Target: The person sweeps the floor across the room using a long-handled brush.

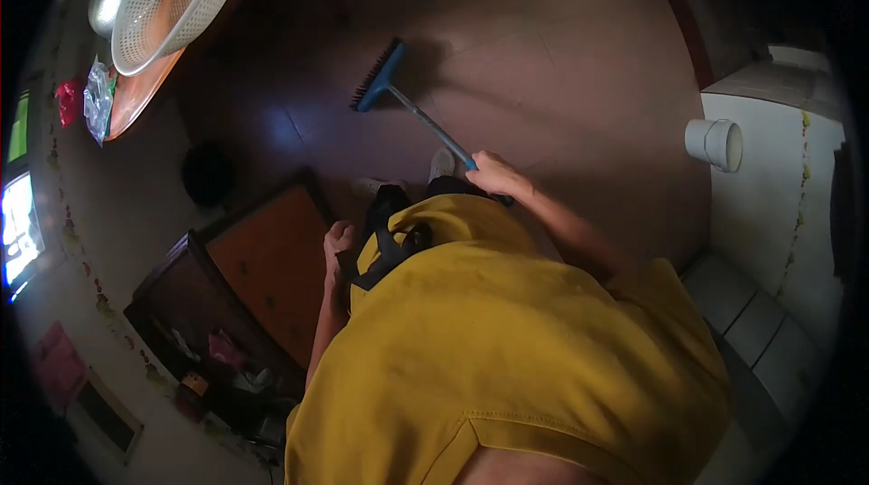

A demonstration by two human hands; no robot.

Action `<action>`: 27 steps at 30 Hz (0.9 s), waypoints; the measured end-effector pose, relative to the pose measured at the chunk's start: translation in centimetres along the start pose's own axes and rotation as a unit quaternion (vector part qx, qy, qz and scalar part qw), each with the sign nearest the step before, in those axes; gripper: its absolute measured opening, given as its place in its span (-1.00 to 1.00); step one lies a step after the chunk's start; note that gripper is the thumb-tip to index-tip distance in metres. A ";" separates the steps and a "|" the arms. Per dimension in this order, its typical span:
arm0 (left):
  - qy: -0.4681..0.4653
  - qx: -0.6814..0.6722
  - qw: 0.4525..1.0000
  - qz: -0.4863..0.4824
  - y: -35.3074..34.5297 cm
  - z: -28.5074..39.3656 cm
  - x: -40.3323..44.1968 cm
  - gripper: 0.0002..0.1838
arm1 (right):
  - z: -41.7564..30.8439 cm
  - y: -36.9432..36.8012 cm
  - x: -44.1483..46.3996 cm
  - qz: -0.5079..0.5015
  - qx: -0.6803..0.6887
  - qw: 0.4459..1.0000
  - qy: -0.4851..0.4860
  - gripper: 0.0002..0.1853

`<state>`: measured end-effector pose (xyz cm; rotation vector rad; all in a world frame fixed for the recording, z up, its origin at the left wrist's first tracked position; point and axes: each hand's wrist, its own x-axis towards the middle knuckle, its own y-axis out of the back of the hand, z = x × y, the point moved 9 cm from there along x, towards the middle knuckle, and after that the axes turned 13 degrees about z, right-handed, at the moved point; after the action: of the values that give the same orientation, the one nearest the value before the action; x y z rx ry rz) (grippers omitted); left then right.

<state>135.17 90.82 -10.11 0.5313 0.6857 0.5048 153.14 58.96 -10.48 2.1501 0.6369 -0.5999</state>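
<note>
My right hand (498, 174) is closed around the top part of a long-handled floor brush (430, 123). Its blue head (381, 77) has a row of dark bristles and is held out in front of my feet, over the tiled floor; whether it touches the tiles I cannot tell. My left hand (339, 240) hangs at my side with its fingers curled in, and I see nothing in it. Beside that hand, black straps (385, 259) hang at the waist of my yellow top.
At the upper left, a white perforated basket (134, 41) rests on a wooden table (145, 109) near plastic bags (98, 100). A dark wooden cabinet (262, 277) stands to my left. On the right, a white bucket (715, 144) is by the wall.
</note>
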 end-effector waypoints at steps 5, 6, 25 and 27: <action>-0.035 0.042 0.998 -0.033 -1.4 3.0 -0.1 -0.73 | -1.8 -2.5 3.4 -0.070 0.018 0.997 0.041 -0.74; -0.031 0.054 0.998 -0.029 -1.4 3.6 -0.1 -0.74 | -1.8 -2.6 4.3 -0.058 0.027 0.997 0.043 -0.74; -0.243 0.169 0.944 -0.149 -11.1 11.8 4.1 -0.74 | 23.7 2.9 -11.2 0.070 0.142 0.966 -0.204 -0.62; -0.246 0.190 0.936 -0.164 -11.9 12.3 4.5 -0.74 | 24.0 1.4 -11.9 0.068 0.129 0.964 -0.222 -0.59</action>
<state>149.88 80.98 -11.32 0.8514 0.3734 -0.0867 140.10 36.28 -16.19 2.1660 0.1688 -1.0967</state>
